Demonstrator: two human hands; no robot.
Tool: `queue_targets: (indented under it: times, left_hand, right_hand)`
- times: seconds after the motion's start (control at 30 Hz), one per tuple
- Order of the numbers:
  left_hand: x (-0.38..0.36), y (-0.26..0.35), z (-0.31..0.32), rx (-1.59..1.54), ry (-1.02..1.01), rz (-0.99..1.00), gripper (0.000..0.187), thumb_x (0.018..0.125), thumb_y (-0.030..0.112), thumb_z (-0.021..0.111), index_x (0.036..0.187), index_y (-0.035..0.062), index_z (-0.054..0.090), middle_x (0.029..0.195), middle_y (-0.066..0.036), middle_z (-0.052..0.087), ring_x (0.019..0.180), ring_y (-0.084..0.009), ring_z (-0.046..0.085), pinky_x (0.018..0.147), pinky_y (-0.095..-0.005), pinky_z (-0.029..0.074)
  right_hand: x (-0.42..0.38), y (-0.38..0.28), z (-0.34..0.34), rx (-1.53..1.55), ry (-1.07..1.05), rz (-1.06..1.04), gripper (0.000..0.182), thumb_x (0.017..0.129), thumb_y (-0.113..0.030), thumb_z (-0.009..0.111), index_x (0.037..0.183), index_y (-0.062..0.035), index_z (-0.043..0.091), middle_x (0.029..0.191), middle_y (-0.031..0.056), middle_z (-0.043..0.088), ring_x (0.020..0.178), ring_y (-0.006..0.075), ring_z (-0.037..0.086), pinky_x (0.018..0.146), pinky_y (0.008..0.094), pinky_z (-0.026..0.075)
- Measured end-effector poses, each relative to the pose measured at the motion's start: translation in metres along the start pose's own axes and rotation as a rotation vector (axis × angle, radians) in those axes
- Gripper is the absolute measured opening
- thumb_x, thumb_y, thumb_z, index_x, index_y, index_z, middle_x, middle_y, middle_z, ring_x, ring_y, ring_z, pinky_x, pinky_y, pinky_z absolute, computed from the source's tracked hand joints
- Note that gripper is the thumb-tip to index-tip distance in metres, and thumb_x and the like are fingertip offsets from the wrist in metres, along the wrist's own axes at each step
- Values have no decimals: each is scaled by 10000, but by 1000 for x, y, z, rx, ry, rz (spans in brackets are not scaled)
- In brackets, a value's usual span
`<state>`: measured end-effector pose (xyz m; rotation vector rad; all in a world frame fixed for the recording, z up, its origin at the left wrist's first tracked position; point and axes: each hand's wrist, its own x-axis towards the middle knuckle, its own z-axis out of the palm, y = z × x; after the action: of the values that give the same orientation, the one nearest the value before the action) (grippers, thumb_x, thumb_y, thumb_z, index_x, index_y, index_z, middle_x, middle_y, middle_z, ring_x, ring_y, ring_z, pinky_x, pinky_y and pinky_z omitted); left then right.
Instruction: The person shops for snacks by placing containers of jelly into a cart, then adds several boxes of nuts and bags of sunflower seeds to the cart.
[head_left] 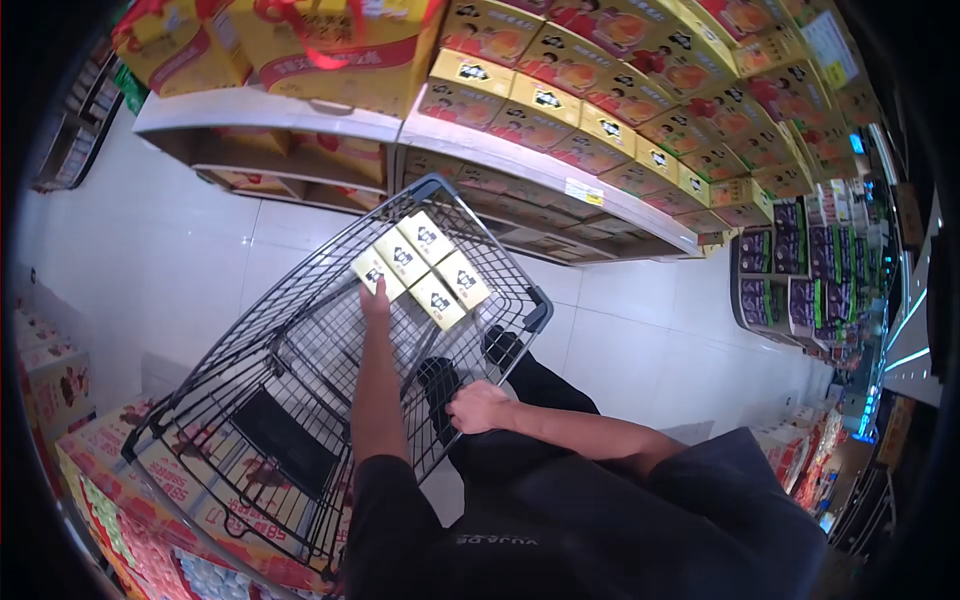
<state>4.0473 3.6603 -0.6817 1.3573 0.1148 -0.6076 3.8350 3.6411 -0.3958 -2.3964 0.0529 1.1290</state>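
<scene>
A person in dark clothing [620, 500] leans over a black-and-grey wire shopping cart [300, 330] on a white tiled supermarket floor [640, 350], beside a pale shelf [480, 150] stacked with yellow, picture-printed cartons [600, 75]. Five small pale-yellow boxes with black diamond-shaped marks [403, 258] sit in the cart, three in one row and two alongside. The left hand [375, 300] is at the end box of the longer row [371, 272], its thumb on the top face; the other fingers are hidden, so whether they pinch the box cannot be told. The right hand [480, 406] has its fingers curled in at the cart's side rim.

Good handling here, in judgement, calls for light, even pressure on the end box, its top level with its neighbours and its side flush against the row, fingertips clear of the seam, while a firm hand at the rim checks any roll.
</scene>
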Motion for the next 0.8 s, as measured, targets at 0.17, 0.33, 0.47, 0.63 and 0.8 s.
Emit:
queue_targets:
  times: [0.17,0.33,0.47,0.63,0.8]
  left_hand:
    - [-81,44,-14,721,147,20,417,921,236,598,1220,-49,545,1105,-141,611,958,-199,580,816,-316,475]
    - [-194,87,-16,678,-218,-105,353,932,294,596,1063,-28,656,969,-142,678,908,-203,615,839,-320,469]
    - [-256,91,5,790,-356,-137,386,940,330,579,1085,-21,649,982,-158,676,917,-217,615,844,-339,467]
    - [-272,107,29,937,-162,-200,380,929,343,583,1059,-5,665,945,-174,679,896,-244,628,830,-350,470]
    - [-283,118,36,1028,-109,-40,363,925,318,580,1017,-21,674,876,-160,685,800,-213,633,746,-335,484]
  right_hand:
    - [5,23,22,-101,344,-274,225,811,-261,553,920,-89,647,1017,117,591,935,295,626,757,436,530]
    - [-19,56,-11,402,493,-396,145,825,-177,556,912,-75,611,1001,100,553,937,271,607,738,393,515]
    - [-108,143,-74,439,1101,-316,142,806,-83,582,934,-53,634,884,99,605,806,283,625,715,358,511]
    - [-268,316,-150,-48,1933,304,241,735,-45,597,973,-52,634,981,127,610,946,320,594,825,413,481]
    - [-380,411,-181,-302,1966,623,434,728,-94,631,1159,-90,577,1170,124,578,1117,323,540,948,433,427]
